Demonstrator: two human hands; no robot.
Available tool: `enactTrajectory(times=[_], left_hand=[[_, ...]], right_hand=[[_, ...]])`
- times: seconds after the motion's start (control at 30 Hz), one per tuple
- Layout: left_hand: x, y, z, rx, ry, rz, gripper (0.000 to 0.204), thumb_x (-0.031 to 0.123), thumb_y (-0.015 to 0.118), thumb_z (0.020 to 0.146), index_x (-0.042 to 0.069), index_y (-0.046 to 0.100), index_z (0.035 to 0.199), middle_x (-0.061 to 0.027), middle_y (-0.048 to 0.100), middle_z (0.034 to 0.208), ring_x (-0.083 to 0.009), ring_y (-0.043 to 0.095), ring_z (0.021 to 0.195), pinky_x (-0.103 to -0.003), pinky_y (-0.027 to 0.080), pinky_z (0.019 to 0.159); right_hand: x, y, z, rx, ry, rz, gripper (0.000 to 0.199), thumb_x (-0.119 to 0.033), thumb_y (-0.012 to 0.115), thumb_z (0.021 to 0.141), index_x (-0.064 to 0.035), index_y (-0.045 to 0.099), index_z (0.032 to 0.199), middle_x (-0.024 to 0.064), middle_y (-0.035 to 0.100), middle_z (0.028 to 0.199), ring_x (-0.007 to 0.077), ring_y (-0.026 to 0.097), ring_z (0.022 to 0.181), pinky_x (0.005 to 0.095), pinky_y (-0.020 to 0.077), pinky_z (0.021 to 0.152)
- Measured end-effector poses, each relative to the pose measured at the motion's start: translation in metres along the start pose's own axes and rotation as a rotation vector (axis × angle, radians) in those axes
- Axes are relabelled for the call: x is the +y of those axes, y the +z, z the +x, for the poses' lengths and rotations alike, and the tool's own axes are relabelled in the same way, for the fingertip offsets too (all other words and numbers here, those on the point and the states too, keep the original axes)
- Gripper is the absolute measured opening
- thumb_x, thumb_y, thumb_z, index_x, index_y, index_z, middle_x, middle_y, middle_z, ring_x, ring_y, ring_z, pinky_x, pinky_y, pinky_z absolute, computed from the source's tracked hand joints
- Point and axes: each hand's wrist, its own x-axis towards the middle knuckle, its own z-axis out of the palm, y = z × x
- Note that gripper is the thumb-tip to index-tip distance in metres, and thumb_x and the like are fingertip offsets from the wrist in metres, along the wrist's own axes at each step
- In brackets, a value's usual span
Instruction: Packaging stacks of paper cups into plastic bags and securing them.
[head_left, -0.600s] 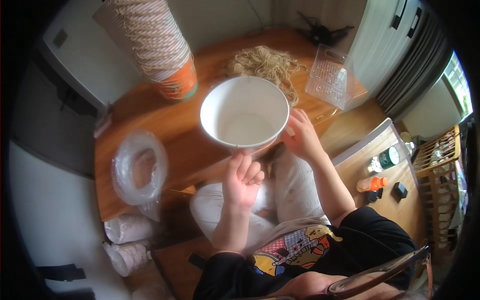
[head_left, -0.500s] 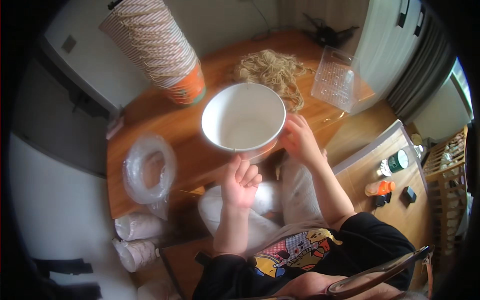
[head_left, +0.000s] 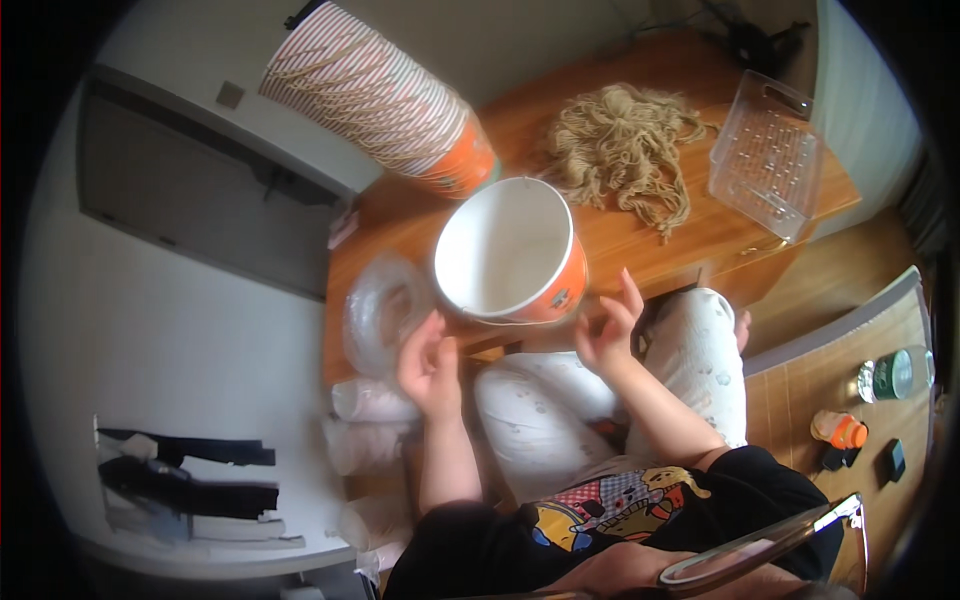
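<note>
A white-lined paper bucket [head_left: 565, 290] with an orange printed outside stands on the wooden table, its wide mouth tilted toward me. A thin cord hangs along its near rim. My left hand [head_left: 430, 370] is off the bucket's lower left, fingers loosely bent and apart, holding nothing. To the lower right of the bucket, my right hand [head_left: 610, 330] is open with its index finger raised, apart from it. Behind the bucket leans a tall stack of striped and orange buckets [head_left: 400, 110] with cords looped over them. A tangled heap of beige cord [head_left: 625, 145] lies to its right.
A clear plastic basket [head_left: 768, 155] sits at the table's right end. A coil of clear plastic wrap [head_left: 375, 315] lies at the left edge. On a lower surface at right are a green-labelled bottle [head_left: 895, 375] and an orange-capped bottle [head_left: 840, 430]. White wrapped rolls [head_left: 370, 400] are below left.
Both hands have come away from the bucket's rim and opened. The cord now hangs along the near rim. My view has shifted, moving the table and its things rightward in the picture.
</note>
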Motion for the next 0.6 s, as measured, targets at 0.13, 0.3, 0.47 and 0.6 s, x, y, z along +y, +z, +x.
enactTrajectory(times=[0.13,0.3,0.47,0.6], left_hand=[[0.049,0.009,0.042,-0.408,0.426,0.677,0.037,0.021,0.072,0.081,0.005,0.067,0.114,-0.0140,0.056,0.130,-0.0333,0.052,0.120,-0.043,0.038,0.103],[0.053,0.012,0.058,-0.696,0.283,0.646,0.022,0.005,0.072,0.076,0.006,0.071,0.098,-0.0094,0.069,0.101,-0.0267,0.062,0.102,-0.036,0.049,0.088],[0.076,-0.010,0.098,-0.862,0.232,0.709,0.010,0.007,0.069,0.080,0.002,0.068,0.088,-0.0108,0.066,0.084,-0.0265,0.063,0.080,-0.035,0.049,0.071],[0.148,-0.038,0.175,-0.759,0.503,0.876,0.007,0.011,0.067,0.082,0.006,0.071,0.086,-0.0090,0.068,0.086,-0.0258,0.063,0.080,-0.035,0.050,0.070]], right_hand=[[0.000,-0.001,-0.017,-0.106,0.049,-0.036,0.067,-0.004,0.066,0.070,-0.0119,0.037,0.130,0.0264,0.033,0.144,0.0389,0.035,0.132,0.0488,0.0230,0.106],[0.001,-0.005,-0.019,-0.156,0.080,-0.070,0.071,-0.007,0.065,0.071,-0.0133,0.036,0.135,0.0252,0.032,0.146,0.0362,0.034,0.135,0.0493,0.0129,0.110],[-0.010,-0.006,-0.016,-0.170,0.150,-0.011,0.069,-0.008,0.065,0.073,-0.0130,0.036,0.135,0.0253,0.030,0.147,0.0384,0.031,0.135,0.0510,0.0154,0.110],[-0.008,-0.002,-0.016,-0.165,0.168,0.013,0.068,-0.009,0.065,0.073,-0.0131,0.036,0.135,0.0245,0.031,0.148,0.0387,0.030,0.135,0.0512,0.0147,0.110]])
